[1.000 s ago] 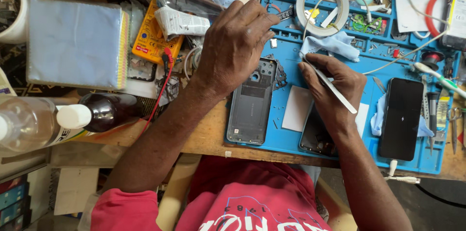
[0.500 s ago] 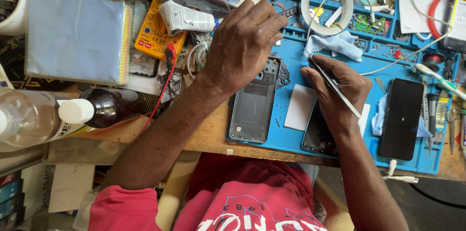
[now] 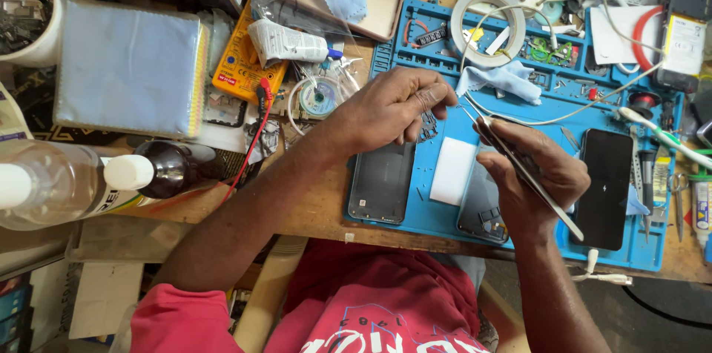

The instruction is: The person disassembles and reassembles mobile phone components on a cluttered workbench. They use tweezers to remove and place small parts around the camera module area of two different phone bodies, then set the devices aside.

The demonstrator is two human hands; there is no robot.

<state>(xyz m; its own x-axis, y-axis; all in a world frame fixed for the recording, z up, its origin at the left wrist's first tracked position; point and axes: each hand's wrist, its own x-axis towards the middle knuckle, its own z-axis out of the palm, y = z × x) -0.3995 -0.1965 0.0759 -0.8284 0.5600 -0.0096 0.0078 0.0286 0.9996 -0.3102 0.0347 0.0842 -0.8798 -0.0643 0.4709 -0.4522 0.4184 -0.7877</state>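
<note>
A blue work mat (image 3: 437,212) covers the cluttered wooden table (image 3: 319,208), keeping small parts corralled. On it a dark phone back housing (image 3: 382,182) lies flat beside a white pad (image 3: 452,170), with a black phone (image 3: 604,186) set aside to the right. The left hand (image 3: 389,108) rests over the housing's top edge, fingers (image 3: 434,93) pinched together on something too small to make out. The right hand (image 3: 530,175) grips metal tweezers (image 3: 519,167), tips aimed at that spot for fine work.
</note>
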